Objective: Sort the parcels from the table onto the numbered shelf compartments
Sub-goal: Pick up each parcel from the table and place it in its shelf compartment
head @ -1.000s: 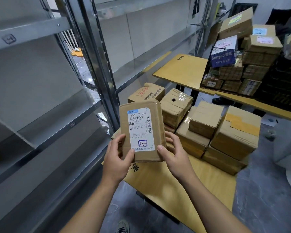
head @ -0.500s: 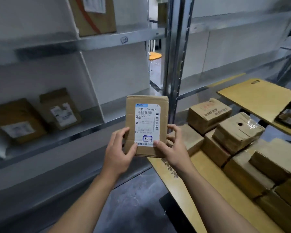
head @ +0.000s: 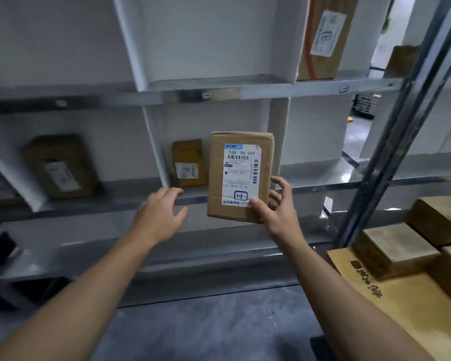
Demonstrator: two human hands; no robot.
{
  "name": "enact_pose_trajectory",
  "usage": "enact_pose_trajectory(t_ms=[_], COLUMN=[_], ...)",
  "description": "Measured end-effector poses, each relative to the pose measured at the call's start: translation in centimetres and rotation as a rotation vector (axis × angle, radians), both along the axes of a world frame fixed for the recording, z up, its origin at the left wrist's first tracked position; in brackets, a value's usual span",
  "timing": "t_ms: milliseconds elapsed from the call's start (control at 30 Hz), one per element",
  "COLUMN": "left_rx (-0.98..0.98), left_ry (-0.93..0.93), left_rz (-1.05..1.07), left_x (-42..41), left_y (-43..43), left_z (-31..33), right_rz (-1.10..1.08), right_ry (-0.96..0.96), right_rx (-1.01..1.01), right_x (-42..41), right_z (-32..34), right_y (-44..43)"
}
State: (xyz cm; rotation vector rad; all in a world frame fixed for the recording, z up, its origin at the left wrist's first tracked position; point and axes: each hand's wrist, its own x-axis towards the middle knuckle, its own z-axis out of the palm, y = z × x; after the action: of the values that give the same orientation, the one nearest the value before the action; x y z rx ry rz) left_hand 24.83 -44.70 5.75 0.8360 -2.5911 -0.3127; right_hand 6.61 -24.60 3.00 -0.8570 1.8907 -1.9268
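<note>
A flat brown cardboard parcel (head: 241, 175) with a white shipping label reading 530 D5 069 stands upright in front of the grey metal shelf (head: 245, 87). My right hand (head: 276, 207) grips its lower right corner, thumb on the label. Off the parcel, my left hand (head: 159, 212) hovers to its left with fingers spread and relaxed. Behind the parcel, a smaller labelled box (head: 188, 162) sits in a middle shelf compartment. More parcels (head: 391, 246) lie on the yellow table (head: 391, 308) at the lower right.
White dividers (head: 154, 147) split the shelf into compartments. One box (head: 60, 166) stands in the left compartment and a tall one (head: 323, 35) on the upper shelf at right. A steel upright (head: 401, 142) runs between shelf and table. Grey floor lies below.
My view has swung left toward the shelf. The left hand has let go of the parcel and moved aside; the right hand alone carries it closer to the middle shelf.
</note>
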Motion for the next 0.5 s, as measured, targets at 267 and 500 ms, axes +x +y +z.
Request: enact_pose_trajectory(t_ms=[267,500], left_rx=[-0.118,-0.130], left_ry=[-0.369,-0.346], left_rz=[0.286,0.495], left_x=[18.8,31.2], left_y=[-6.6,-10.2], left_z=[2.9,5.0], right_rz=[0.200,0.395], right_ry=[0.061,0.115], right_rx=[-0.068,-0.060], right_x=[13.9,24.8], right_z=[3.1,5.9], right_y=[-11.8,-20.7])
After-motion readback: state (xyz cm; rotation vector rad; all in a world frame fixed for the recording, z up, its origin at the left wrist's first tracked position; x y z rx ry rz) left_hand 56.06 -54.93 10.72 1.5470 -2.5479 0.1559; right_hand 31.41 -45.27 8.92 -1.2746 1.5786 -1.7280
